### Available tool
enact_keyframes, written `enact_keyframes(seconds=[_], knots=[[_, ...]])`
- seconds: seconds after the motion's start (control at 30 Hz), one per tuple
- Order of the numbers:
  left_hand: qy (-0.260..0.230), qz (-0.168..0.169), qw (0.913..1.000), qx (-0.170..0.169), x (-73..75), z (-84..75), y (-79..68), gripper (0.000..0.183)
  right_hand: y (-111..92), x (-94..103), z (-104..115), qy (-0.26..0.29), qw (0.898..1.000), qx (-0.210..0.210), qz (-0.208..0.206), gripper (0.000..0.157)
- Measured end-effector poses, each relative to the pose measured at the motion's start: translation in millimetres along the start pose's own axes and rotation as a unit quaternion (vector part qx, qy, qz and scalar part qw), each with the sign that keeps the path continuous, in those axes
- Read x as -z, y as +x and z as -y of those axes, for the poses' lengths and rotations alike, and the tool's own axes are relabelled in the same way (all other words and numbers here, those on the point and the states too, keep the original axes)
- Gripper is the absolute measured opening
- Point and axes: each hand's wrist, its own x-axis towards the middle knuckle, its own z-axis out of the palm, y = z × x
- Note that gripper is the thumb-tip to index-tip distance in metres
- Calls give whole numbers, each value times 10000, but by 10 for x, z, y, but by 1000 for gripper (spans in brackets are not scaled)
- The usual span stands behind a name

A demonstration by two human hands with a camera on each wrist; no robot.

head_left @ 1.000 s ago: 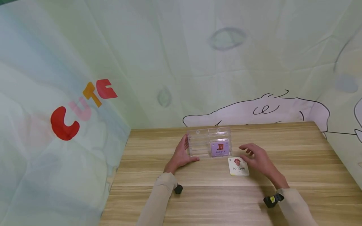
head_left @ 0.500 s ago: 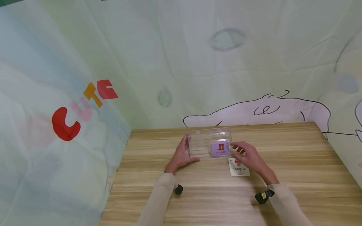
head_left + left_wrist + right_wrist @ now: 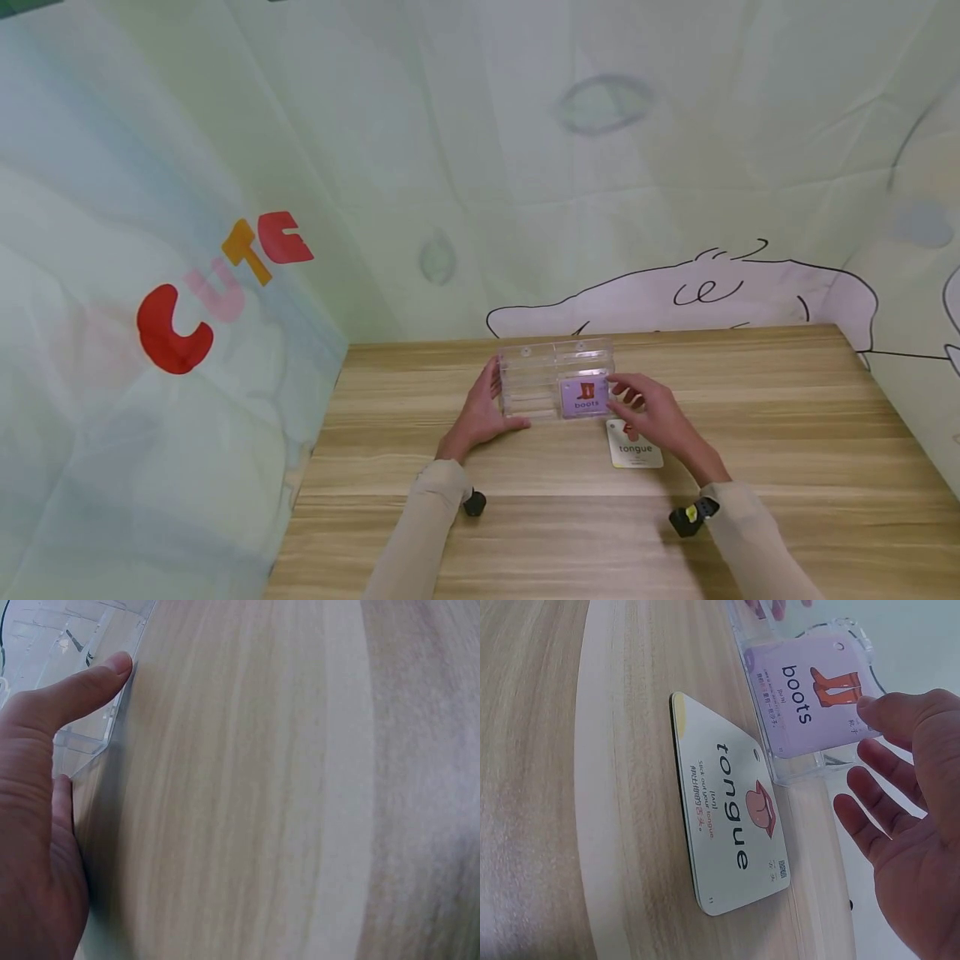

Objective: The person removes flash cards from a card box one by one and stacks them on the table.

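A clear plastic card rack (image 3: 528, 387) with several compartments stands on the table in the head view. My left hand (image 3: 480, 412) grips its left side, with the thumb along the front edge. A purple flashcard (image 3: 585, 398) reading "boots" sits in the rack's lower right compartment. My right hand (image 3: 660, 414) pinches this card at its right edge; in the right wrist view the thumb (image 3: 889, 711) lies on its printed face. Just in front, a white "tongue" flashcard (image 3: 739, 817) lies face up on the table, its top partly hidden by my right hand in the head view.
The wooden table (image 3: 570, 533) reaches back to a printed cloth wall (image 3: 465, 167). Another cloth (image 3: 97, 417) with the word "CUTE" hangs along the left side.
My right hand has moved left from beside the tongue card to the right edge of the boots card and taken hold of it. My left hand stays on the rack.
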Motion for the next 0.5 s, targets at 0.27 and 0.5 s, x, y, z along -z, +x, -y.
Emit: enact_keyframes(seconds=[0.27, 0.5], knots=[[14, -5, 10000, 2, -3, -10, -14, 134, 5, -5, -9, 61, 9999, 67, -45, 41], [-70, -10, 10000, -59, 1, -39, -22, 134, 0, -4, 4, 144, 9998, 143, -48, 38]])
